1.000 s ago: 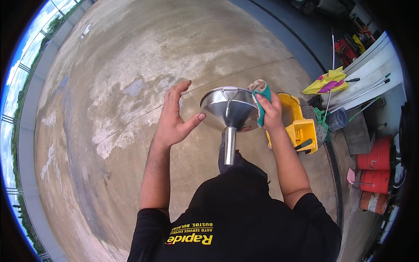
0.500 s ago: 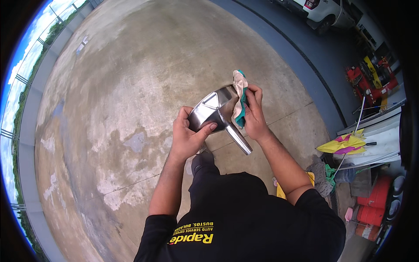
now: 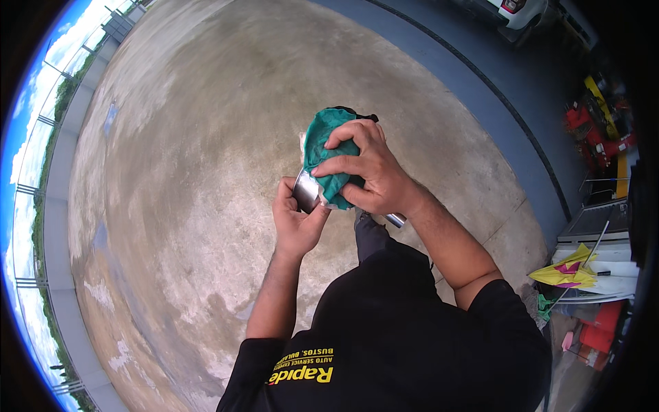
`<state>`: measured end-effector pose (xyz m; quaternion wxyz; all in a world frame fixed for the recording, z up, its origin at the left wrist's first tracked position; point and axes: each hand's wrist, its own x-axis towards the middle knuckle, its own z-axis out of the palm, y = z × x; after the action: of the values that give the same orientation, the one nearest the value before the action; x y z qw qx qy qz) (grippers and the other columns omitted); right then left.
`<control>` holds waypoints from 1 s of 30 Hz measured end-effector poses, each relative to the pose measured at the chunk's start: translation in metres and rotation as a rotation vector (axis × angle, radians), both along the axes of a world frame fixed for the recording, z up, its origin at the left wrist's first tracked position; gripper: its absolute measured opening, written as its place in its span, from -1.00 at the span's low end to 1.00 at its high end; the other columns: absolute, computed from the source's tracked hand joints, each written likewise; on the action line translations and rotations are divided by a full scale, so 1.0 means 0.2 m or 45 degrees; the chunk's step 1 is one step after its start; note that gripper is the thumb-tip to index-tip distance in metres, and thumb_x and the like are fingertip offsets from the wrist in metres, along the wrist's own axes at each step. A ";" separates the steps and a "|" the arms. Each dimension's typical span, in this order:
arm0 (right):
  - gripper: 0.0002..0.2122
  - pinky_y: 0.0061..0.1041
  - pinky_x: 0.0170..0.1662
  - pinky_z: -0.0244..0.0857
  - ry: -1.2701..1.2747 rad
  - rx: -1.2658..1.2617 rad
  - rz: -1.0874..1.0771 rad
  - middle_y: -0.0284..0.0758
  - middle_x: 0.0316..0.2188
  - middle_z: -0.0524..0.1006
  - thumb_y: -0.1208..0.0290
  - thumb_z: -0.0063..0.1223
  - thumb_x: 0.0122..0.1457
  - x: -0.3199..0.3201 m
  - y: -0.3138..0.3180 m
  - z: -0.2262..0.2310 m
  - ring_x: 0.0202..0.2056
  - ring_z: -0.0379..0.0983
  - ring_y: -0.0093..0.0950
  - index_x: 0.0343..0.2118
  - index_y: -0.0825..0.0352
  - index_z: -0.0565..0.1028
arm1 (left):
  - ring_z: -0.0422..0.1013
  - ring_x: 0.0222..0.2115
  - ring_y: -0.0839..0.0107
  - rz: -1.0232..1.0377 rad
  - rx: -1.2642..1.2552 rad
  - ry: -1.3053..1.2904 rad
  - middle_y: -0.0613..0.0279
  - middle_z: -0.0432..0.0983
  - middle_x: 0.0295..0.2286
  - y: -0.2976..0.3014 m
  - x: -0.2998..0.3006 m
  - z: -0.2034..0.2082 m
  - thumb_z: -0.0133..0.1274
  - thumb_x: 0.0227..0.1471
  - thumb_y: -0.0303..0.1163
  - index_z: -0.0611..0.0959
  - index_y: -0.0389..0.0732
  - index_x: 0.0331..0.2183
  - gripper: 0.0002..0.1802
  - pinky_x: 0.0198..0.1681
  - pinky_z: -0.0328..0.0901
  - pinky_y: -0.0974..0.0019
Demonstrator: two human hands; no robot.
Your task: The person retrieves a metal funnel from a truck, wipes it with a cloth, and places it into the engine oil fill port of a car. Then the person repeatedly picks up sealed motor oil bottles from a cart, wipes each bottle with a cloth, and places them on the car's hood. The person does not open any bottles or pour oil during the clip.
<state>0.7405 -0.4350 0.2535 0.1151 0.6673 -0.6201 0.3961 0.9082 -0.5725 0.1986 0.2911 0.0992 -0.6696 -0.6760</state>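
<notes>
My left hand (image 3: 298,216) grips the left rim of a shiny metal funnel (image 3: 307,190), thumb on one side and fingers on the other. Over most of the funnel lies a green cloth (image 3: 328,154) with white edges and a dark patch at the top. My right hand (image 3: 374,168) presses this cloth onto the funnel with bent, spread fingers, its thumb low near the cloth's bottom edge. Below my right wrist the end of the funnel's spout (image 3: 395,220) sticks out; the rest of the spout is hidden.
Stained concrete floor (image 3: 192,172) spreads around me, with a low wall and fence (image 3: 65,226) at the left. To the right are a folded yellow and pink umbrella (image 3: 570,269), red containers (image 3: 597,329) and red equipment (image 3: 594,130). A white vehicle (image 3: 508,17) stands at the far right.
My right hand has brought the cloth leftward from the funnel's right edge across its surface, covering most of it. My left hand still holds the rim. The view has shifted, and a foot has stepped.
</notes>
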 end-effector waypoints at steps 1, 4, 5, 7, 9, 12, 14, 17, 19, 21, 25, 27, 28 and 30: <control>-0.57 -0.26 0.30 0.10 -0.526 -0.061 0.049 -0.30 0.08 0.33 0.46 -0.07 0.20 -0.16 -0.17 -0.07 0.18 0.25 -0.35 0.17 0.13 0.39 | 0.45 -0.19 0.55 0.076 0.000 -0.093 0.24 0.53 -0.20 -0.15 -0.15 -0.01 0.41 -0.02 -0.49 0.40 -0.23 -0.17 -0.50 -0.03 0.34 0.40; -0.56 -0.38 0.22 0.30 -2.059 -0.257 0.266 -0.30 0.15 0.38 0.29 -0.21 0.41 -0.73 -0.85 -0.41 0.16 0.37 -0.38 0.32 0.17 0.19 | 0.46 -0.19 0.56 0.223 0.060 0.212 0.22 0.55 -0.23 -0.71 -0.72 -0.02 0.41 -0.01 -0.52 0.36 -0.23 -0.18 -0.48 -0.06 0.35 0.42; -0.56 -0.36 0.23 0.31 -2.355 -0.246 0.376 -0.28 0.18 0.39 0.21 -0.22 0.43 -0.90 -1.07 -0.54 0.15 0.40 -0.37 0.32 0.19 0.21 | 0.46 -0.18 0.53 0.208 0.007 0.243 0.21 0.55 -0.22 -0.91 -0.91 -0.03 0.39 0.02 -0.50 0.36 -0.25 -0.16 -0.48 -0.06 0.35 0.39; -0.51 -0.32 0.25 0.29 -2.762 -0.298 0.816 -0.26 0.20 0.40 0.08 -0.26 0.45 -1.11 -1.51 -0.80 0.16 0.41 -0.36 0.32 0.23 0.23 | 0.46 -0.18 0.53 0.243 0.077 0.217 0.21 0.55 -0.22 -1.30 -1.27 0.01 0.37 0.04 -0.50 0.36 -0.25 -0.15 -0.51 -0.06 0.34 0.39; -0.46 -0.28 0.30 0.22 -2.868 -0.172 0.717 -0.26 0.20 0.42 -0.02 -0.34 0.45 -1.12 -1.83 -0.77 0.21 0.37 -0.33 0.29 0.28 0.29 | 0.45 -0.19 0.53 0.367 0.019 0.189 0.22 0.55 -0.23 -1.57 -1.51 -0.02 0.33 0.09 -0.49 0.38 -0.24 -0.14 -0.56 -0.07 0.33 0.40; -0.55 -0.34 0.33 0.11 -2.705 -0.343 0.268 -0.26 0.18 0.37 0.15 -0.27 0.47 -1.43 -2.47 -0.50 0.26 0.26 -0.37 0.32 0.21 0.22 | 0.42 -0.17 0.52 0.456 -0.020 0.162 0.20 0.52 -0.19 -2.15 -1.95 0.00 0.18 0.26 -0.34 0.40 -0.28 -0.06 -0.64 -0.04 0.32 0.37; -0.55 -0.41 0.26 0.16 -2.191 -0.345 -0.106 -0.28 0.01 0.37 0.19 -0.27 0.48 -1.76 -2.93 -0.57 0.15 0.32 -0.43 0.35 0.19 0.16 | 0.44 -0.20 0.53 0.562 0.190 0.201 0.26 0.53 -0.21 -2.54 -2.20 -0.03 -0.06 0.37 -0.10 0.42 -0.24 -0.04 -0.61 -0.08 0.32 0.40; -0.67 -0.38 0.08 0.22 -2.220 -0.271 -0.166 -0.23 0.00 0.24 0.22 -0.36 0.50 -2.21 -3.52 -0.54 -0.05 0.28 -0.47 0.16 0.29 0.25 | 0.38 -0.13 0.52 0.619 0.469 0.219 0.24 0.45 -0.15 -3.04 -2.53 -0.19 -0.35 0.41 0.16 0.36 -0.29 0.09 -0.33 -0.01 0.27 0.41; -0.63 -0.28 0.18 0.19 -1.399 -0.316 -0.250 -0.09 0.04 0.25 0.33 -0.32 0.46 -2.42 -3.93 -0.59 0.04 0.28 -0.31 0.22 0.40 0.15 | 0.32 -0.18 0.51 0.602 0.547 0.379 0.34 0.32 -0.26 -3.43 -2.85 -0.12 -0.46 0.41 0.23 0.37 -0.28 0.12 -0.25 0.00 0.23 0.45; -0.52 -0.09 0.34 -0.01 -0.887 -0.236 -0.224 0.05 0.26 0.16 0.42 -0.23 0.39 -2.54 -4.25 -0.63 0.30 0.10 -0.03 0.34 0.41 0.12 | 0.40 -0.11 0.45 0.757 0.273 0.000 0.23 0.46 -0.15 -3.88 -3.09 -0.13 -0.54 0.41 0.23 0.45 -0.25 0.03 -0.24 0.06 0.26 0.33; -0.53 -0.06 0.36 -0.03 -0.309 -0.071 -0.067 -0.16 0.33 0.22 0.45 -0.09 0.26 -3.18 -4.89 -0.37 0.38 0.06 -0.11 0.26 0.31 0.36 | 0.43 0.04 0.29 0.549 0.670 0.211 0.11 0.50 0.01 -4.55 -3.61 -0.05 -0.60 0.39 0.26 0.47 -0.29 0.06 -0.16 0.18 0.27 0.17; -0.51 -0.10 0.35 0.00 -0.165 0.045 -0.054 -0.31 0.27 0.33 0.45 0.01 0.13 -3.50 -5.22 -0.21 0.34 0.15 -0.22 0.19 0.21 0.46 | 0.40 0.11 0.25 0.569 0.834 0.143 0.08 0.48 0.05 -4.85 -3.88 0.00 -0.58 0.35 0.34 0.44 -0.32 0.14 -0.08 0.23 0.23 0.16; -0.51 -0.09 0.35 0.01 -0.152 0.085 -0.059 -0.30 0.27 0.33 0.44 0.02 0.12 -3.63 -5.37 -0.21 0.33 0.15 -0.22 0.18 0.21 0.46 | 0.39 0.11 0.24 0.482 0.901 0.115 0.07 0.48 0.06 -5.03 -4.00 0.01 -0.57 0.33 0.36 0.43 -0.31 0.15 -0.06 0.24 0.23 0.16; -0.51 -0.07 0.34 0.03 -0.084 0.134 -0.073 -0.29 0.26 0.33 0.42 0.04 0.10 -3.85 -5.63 -0.24 0.32 0.16 -0.21 0.17 0.21 0.47 | 0.39 0.13 0.23 0.286 1.006 0.100 0.07 0.47 0.07 -5.38 -4.22 0.01 -0.57 0.30 0.41 0.41 -0.30 0.18 -0.02 0.25 0.21 0.16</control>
<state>-0.0304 -1.5616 0.2056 0.0707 0.6411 -0.6624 0.3812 0.0642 -1.6479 0.2009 0.3279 0.2501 -0.3320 -0.8484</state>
